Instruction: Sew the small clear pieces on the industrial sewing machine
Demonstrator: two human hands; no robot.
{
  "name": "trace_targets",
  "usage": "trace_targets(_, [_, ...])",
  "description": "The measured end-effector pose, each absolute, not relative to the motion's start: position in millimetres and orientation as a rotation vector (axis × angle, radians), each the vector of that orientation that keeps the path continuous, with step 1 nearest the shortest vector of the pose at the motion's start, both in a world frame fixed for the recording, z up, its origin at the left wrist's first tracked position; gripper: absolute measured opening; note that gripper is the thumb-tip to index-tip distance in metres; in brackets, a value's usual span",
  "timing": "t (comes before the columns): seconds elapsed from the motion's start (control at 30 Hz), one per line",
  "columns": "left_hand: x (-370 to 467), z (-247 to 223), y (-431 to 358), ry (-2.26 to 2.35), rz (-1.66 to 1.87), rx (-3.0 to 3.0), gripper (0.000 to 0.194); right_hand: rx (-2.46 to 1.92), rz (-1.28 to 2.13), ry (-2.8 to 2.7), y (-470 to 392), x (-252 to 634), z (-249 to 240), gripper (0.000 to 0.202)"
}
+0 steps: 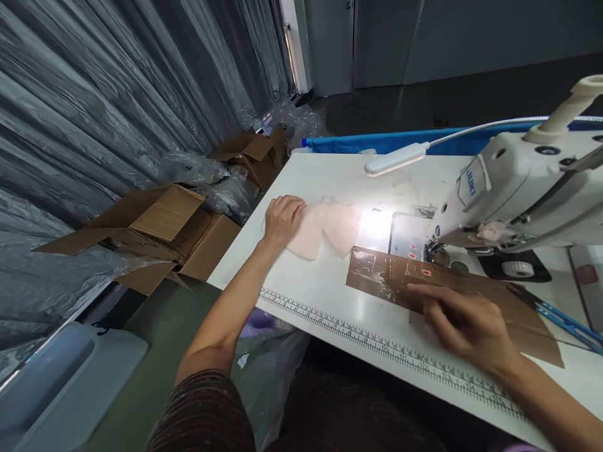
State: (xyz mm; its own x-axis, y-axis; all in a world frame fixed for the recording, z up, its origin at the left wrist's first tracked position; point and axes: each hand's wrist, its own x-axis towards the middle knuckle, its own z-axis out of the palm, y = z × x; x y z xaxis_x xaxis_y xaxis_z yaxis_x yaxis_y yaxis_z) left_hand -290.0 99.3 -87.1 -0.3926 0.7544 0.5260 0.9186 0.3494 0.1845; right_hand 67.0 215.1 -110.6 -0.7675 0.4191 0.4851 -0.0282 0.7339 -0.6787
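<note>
A pale pink fabric piece (pixel 306 235) with two rounded lobes lies on the white sewing table (pixel 306 176), its upper edge blurred. At its left edge, my left hand (pixel 281 220) has its fingers bent and closed on the fabric. The right lobe (pixel 342 229) reaches toward the bright lamp light beside the sewing machine (pixel 513 182). Over a brown, shiny tape-covered sheet (pixel 384 276) at the front of the machine is my right hand (pixel 471 326). Its index finger points left, the other fingers are partly bent, and nothing shows in it.
A white lamp (pixel 396 159) on a bendable neck hangs over the table. Blue-handled scissors (pixel 568 323) lie at the right. A printed ruler (pixel 358 336) follows the front edge. Open cardboard boxes (pixel 164 220) and plastic bags (pixel 226 188) stand at the left.
</note>
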Motion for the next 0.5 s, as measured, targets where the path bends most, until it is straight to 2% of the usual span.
trace_targets(0.07, [-269.1, -83.6, 101.4, -2.163, -0.610, -1.825, 0.032, -0.537, 1.386, -2.254, 216.5, 62.2, -107.4, 0.028])
trace_targets(0.13, [-241.0, -81.5, 105.6, -2.050, -0.534, -2.198, 0.032, -0.722, 1.909, -2.077, 219.8, 56.3, -103.5, 0.045])
trace_targets(0.23, [-195.3, -82.1, 112.9, -1.852, -0.453, -2.549, 0.028, -0.806, 2.356, -1.742, 225.7, 49.2, -99.2, 0.052])
trace_targets(0.33, [-159.3, -85.7, 116.8, -1.570, -0.511, -2.733, 0.022, -0.767, 2.452, -1.683, 229.6, 45.8, -97.5, 0.050])
trace_targets(0.5, [-134.5, -84.3, 121.2, -1.291, -0.836, -2.784, 0.022, -0.855, 2.272, -1.851, 231.7, 43.8, -97.9, 0.032])
